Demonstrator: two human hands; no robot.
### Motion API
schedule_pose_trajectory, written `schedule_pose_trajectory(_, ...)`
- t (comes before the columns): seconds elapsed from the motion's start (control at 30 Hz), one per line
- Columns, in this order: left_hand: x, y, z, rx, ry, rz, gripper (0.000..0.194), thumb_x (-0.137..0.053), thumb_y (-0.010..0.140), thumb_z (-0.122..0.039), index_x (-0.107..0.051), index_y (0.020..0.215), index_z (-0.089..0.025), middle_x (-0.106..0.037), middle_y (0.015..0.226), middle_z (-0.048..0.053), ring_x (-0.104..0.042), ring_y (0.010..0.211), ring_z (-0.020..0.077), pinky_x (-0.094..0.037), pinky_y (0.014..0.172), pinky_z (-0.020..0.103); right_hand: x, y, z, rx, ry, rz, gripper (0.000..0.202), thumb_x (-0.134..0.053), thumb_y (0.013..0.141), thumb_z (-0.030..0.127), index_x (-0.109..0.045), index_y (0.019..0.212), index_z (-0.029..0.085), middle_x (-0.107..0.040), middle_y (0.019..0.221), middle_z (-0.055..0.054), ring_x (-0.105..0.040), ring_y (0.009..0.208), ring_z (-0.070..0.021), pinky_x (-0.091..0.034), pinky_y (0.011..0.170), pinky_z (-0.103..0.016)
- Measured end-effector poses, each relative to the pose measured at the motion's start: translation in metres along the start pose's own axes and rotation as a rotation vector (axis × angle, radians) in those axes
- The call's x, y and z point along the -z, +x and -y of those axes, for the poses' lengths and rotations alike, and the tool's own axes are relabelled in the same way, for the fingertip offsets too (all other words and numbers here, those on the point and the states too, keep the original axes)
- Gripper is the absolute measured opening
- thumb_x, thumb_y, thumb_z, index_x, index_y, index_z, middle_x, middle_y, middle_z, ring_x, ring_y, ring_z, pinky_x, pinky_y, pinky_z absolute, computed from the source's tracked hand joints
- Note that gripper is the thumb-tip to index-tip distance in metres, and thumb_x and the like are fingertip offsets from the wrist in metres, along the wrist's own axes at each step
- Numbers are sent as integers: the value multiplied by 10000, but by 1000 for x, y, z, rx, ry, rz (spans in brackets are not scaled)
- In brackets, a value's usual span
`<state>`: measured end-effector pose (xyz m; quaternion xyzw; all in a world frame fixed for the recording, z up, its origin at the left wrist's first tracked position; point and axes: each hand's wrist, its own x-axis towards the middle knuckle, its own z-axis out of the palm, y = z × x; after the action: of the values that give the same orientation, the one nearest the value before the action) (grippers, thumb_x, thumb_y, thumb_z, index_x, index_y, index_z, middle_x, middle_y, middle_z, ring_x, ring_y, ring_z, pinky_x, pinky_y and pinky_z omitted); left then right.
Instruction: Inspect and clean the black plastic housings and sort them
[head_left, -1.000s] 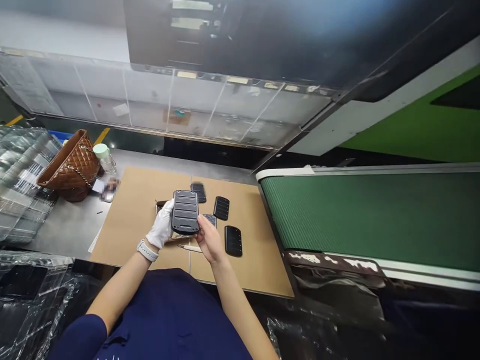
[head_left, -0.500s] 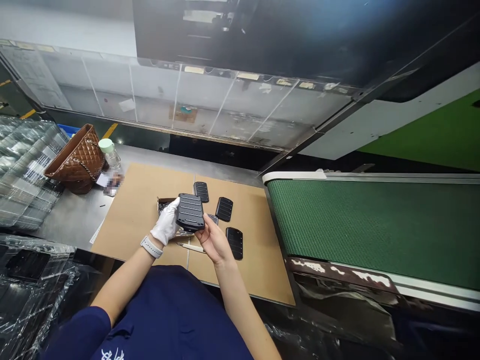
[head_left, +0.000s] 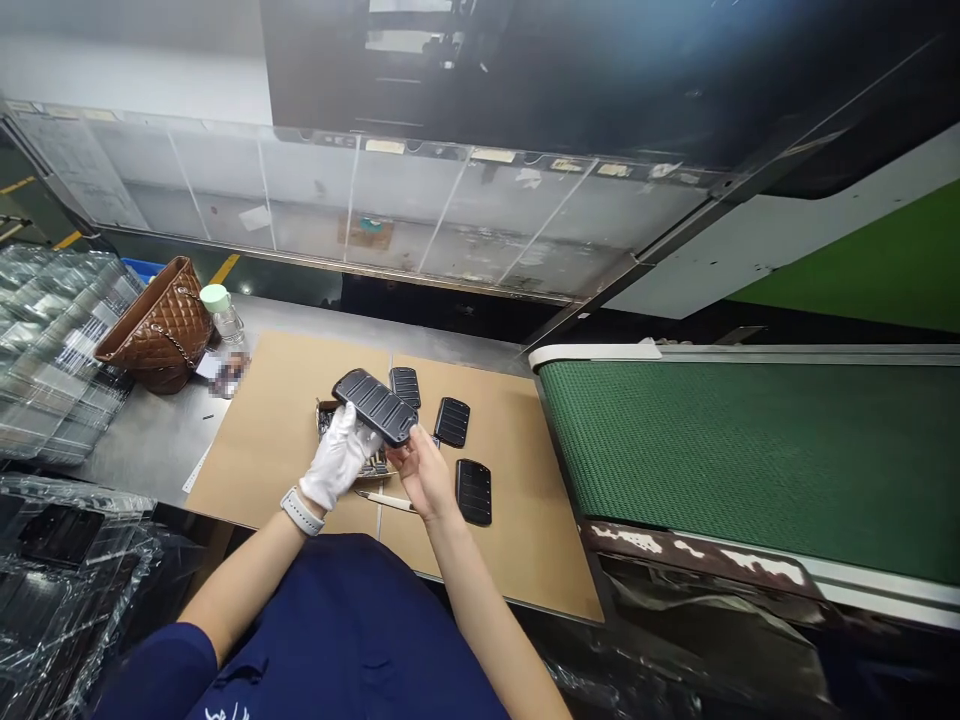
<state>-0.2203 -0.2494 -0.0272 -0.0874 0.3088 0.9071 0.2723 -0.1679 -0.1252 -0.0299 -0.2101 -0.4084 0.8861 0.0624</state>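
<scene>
A black ribbed plastic panel point(head_left: 375, 405) is held tilted above the cardboard-covered table. My right hand point(head_left: 421, 475), bare, grips its right end between thumb and fingers. My left hand point(head_left: 337, 462) wears a white glove and holds the panel's lower left edge, some fingers out of sight beneath it. Under my hands is a small open box point(head_left: 381, 468) of small parts too fine to name, partly covered. A slim tool with a pale handle point(head_left: 390, 502) lies just in front of it. Three similar panels rest on the cardboard: one behind point(head_left: 405, 386), two to the right point(head_left: 453, 422) point(head_left: 474, 492).
The brown cardboard point(head_left: 262, 430) covers most of the metal table. A brown quilted bag point(head_left: 161, 325) and a bottle with a mint lid point(head_left: 223, 312) stand at the left. Plastic-wrapped stacks point(head_left: 60, 350) flank that side. A green conveyor belt point(head_left: 735, 460) runs along the right.
The panel has turned from lengthwise to slanting across, its left end now higher and farther left. My gloved hand has slid to its lower edge; my right hand remains at the right end.
</scene>
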Motion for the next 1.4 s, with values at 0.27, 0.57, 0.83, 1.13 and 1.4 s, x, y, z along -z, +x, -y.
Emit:
schedule_pose_trajectory(0.27,16,-19,-18,480,13,239,583,-391,910,-556,-569,1262,-127,-586,1317,128,-480,1278,289,-349,1082,464,3,56,44,-363,-304,219,108,-654,725,229,-698,786,152,-657,609,20,-548,518,-101,-415,464,-199)
schedule_pose_trajectory(0.57,-1,2,-21,199,-16,-90,249,-481,928,-251,-669,999,-105,-732,881,62,-692,835,177,-532,889,339,-9,51,11,-246,-190,264,287,-529,883,450,-682,933,213,-738,860,-28,-674,835,-179,-530,698,-284)
schedule_pose_trajectory(0.83,-3,2,-26,182,0,-96,282,-470,939,-276,-651,1062,-96,-731,972,83,-690,908,188,-540,912,353,-8,45,-9,-171,-72,192,230,-644,794,413,-693,861,198,-745,923,-36,-628,1072,-236,-515,907,-372)
schedule_pose_trajectory(1.13,-6,-3,-26,152,20,-66,313,-437,954,-277,-656,1096,-102,-733,994,80,-680,955,179,-505,963,331,-9,40,-9,-160,-53,190,242,-633,804,415,-702,906,207,-732,1037,-33,-557,1201,-243,-470,1010,-406)
schedule_pose_trajectory(1.4,-2,-5,-22,156,16,-52,308,-492,928,-293,-659,1121,-119,-732,1007,68,-689,874,174,-522,926,345,-12,36,-6,-155,-49,196,236,-621,820,405,-710,931,217,-735,1042,-20,-562,1200,-234,-461,1027,-404)
